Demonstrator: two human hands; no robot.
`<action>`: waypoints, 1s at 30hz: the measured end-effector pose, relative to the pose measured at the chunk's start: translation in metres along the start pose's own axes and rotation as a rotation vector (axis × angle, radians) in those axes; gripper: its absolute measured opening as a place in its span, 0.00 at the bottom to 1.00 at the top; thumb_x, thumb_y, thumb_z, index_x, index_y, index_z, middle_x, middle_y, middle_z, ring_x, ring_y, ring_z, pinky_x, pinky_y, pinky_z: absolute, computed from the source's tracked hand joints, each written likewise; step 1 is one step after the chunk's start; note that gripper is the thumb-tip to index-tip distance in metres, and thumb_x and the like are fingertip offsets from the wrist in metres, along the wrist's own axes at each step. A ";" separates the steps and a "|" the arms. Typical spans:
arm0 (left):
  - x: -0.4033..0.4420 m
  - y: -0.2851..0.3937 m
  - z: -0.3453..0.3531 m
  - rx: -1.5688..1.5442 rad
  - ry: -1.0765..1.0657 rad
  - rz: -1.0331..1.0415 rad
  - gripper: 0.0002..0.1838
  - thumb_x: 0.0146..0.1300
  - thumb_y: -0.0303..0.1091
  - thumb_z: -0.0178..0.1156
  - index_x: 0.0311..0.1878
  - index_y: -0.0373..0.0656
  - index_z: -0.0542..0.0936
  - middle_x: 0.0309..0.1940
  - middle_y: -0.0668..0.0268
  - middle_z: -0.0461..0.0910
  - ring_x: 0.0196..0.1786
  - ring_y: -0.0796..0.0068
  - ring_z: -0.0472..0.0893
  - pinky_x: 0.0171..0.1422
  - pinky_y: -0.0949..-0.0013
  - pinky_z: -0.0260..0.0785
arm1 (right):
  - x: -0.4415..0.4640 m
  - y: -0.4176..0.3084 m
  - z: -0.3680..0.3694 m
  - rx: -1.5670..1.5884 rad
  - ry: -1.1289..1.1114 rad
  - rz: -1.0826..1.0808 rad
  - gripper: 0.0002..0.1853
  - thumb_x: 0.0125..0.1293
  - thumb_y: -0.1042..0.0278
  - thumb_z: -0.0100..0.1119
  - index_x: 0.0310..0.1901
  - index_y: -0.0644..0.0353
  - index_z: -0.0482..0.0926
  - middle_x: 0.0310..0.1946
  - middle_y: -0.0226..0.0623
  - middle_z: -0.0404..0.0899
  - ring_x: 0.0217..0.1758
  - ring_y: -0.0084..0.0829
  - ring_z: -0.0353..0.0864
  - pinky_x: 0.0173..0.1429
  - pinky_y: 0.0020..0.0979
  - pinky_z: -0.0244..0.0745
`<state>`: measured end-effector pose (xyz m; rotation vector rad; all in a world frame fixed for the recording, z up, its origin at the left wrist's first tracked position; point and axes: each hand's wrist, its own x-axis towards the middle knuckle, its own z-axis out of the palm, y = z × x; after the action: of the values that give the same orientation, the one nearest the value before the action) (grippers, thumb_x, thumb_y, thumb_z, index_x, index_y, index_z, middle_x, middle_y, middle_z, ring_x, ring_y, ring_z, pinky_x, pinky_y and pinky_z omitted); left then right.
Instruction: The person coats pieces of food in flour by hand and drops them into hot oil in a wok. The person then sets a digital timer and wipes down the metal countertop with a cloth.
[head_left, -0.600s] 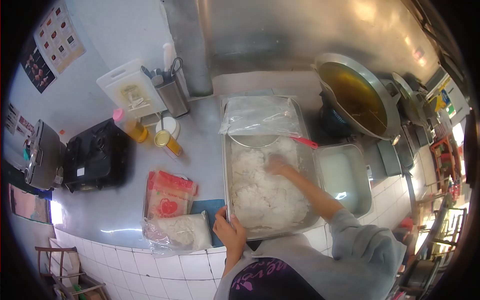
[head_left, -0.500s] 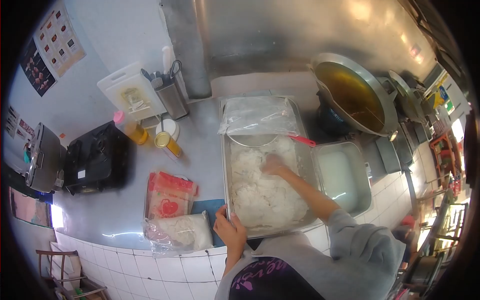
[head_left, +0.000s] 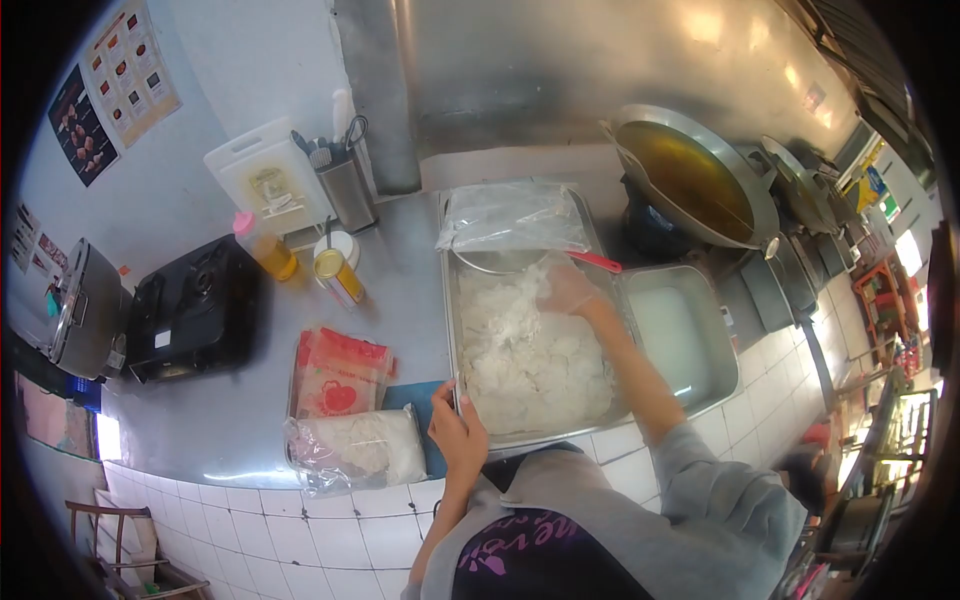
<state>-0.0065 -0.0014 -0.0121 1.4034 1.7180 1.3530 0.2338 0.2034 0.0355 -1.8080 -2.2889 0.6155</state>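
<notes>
A large metal tray (head_left: 452, 330) full of white flour (head_left: 510, 350) lies in front of me. My left hand (head_left: 459, 428) grips the tray's near left rim, thumb and fingers around the edge. Over the far right part of the flour is my right hand (head_left: 568, 288), dusted white and smeared by motion; its fingers are partly lost in the flour. A round strainer with a red handle (head_left: 596, 261) lies at the tray's far end, partly under a clear plastic bag (head_left: 515, 218).
To the right stand a metal pan of cloudy liquid (head_left: 672, 335) and a big wok of oil (head_left: 690, 185). Flour packets (head_left: 355, 450), a can (head_left: 338, 275), an oil bottle (head_left: 268, 255), a black stove (head_left: 195, 310) and a utensil holder (head_left: 346, 192) are to the left.
My right hand has moved up and a little right, out of the middle of the flour toward the strainer. The left hand stays at the rim. The view has shifted slightly.
</notes>
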 end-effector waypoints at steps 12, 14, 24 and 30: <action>0.005 0.004 -0.004 0.025 -0.087 -0.069 0.20 0.71 0.39 0.48 0.60 0.39 0.69 0.49 0.56 0.77 0.53 0.59 0.75 0.64 0.54 0.53 | -0.023 -0.018 -0.062 -0.125 0.131 -0.130 0.24 0.48 0.56 0.65 0.40 0.71 0.78 0.40 0.55 0.79 0.48 0.50 0.80 0.54 0.39 0.75; 0.004 -0.004 -0.003 0.074 -0.077 -0.028 0.20 0.70 0.39 0.49 0.61 0.39 0.69 0.51 0.55 0.77 0.53 0.59 0.75 0.64 0.54 0.54 | -0.051 -0.066 -0.107 -0.025 0.054 -0.018 0.23 0.47 0.60 0.65 0.42 0.69 0.79 0.40 0.53 0.81 0.45 0.45 0.81 0.52 0.37 0.75; 0.004 0.001 -0.004 0.080 -0.057 -0.008 0.19 0.69 0.37 0.50 0.60 0.39 0.70 0.50 0.56 0.77 0.52 0.57 0.74 0.64 0.54 0.54 | -0.078 -0.078 -0.191 0.288 0.015 -0.203 0.14 0.49 0.76 0.60 0.41 0.60 0.81 0.36 0.35 0.83 0.40 0.27 0.78 0.51 0.29 0.72; 0.004 0.010 -0.007 0.212 -0.056 -0.009 0.19 0.68 0.37 0.50 0.60 0.41 0.70 0.48 0.56 0.77 0.52 0.55 0.73 0.65 0.53 0.53 | -0.111 -0.081 -0.276 0.422 0.209 -0.176 0.17 0.50 0.87 0.49 0.40 0.62 0.79 0.38 0.34 0.82 0.43 0.24 0.80 0.49 0.27 0.75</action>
<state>-0.0100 -0.0006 0.0008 1.5309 1.8721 1.1417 0.2924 0.1419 0.3319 -1.3888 -1.9706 0.7691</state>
